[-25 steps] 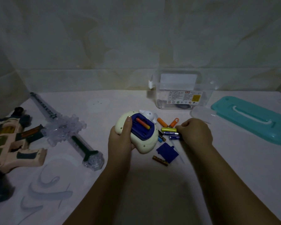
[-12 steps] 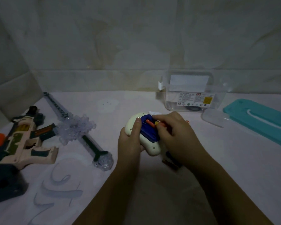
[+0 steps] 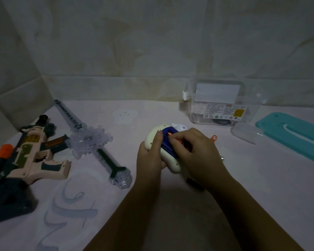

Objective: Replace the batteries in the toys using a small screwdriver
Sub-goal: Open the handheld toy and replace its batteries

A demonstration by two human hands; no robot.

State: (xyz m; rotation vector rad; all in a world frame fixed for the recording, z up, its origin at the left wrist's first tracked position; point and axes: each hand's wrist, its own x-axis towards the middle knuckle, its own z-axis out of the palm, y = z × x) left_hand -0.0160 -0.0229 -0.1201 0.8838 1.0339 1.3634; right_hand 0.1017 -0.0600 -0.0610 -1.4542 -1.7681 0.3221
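Note:
My left hand point(image 3: 151, 155) grips a cream, rounded toy point(image 3: 153, 135) turned underside up, thumb on its rim. Its blue battery bay point(image 3: 168, 143) is open, and an orange battery point(image 3: 170, 134) lies inside. My right hand point(image 3: 196, 153) rests on the bay with fingertips pinched on a battery whose orange end shows; most of it is hidden by the fingers. One loose orange battery point(image 3: 214, 138) lies on the table just right of my right hand. Other loose batteries and the bay cover are hidden under my right hand. No screwdriver is clearly visible.
A toy gun point(image 3: 33, 154) and a clear toy sword point(image 3: 91, 142) lie at the left. A clear plastic box point(image 3: 223, 104) stands at the back right, with its teal lid point(image 3: 294, 134) and a small clear case point(image 3: 246, 132) beside it. A wall rises behind.
My right hand picked a battery from the loose pile on the table and brought it left onto the toy's open bay. My view shifted left.

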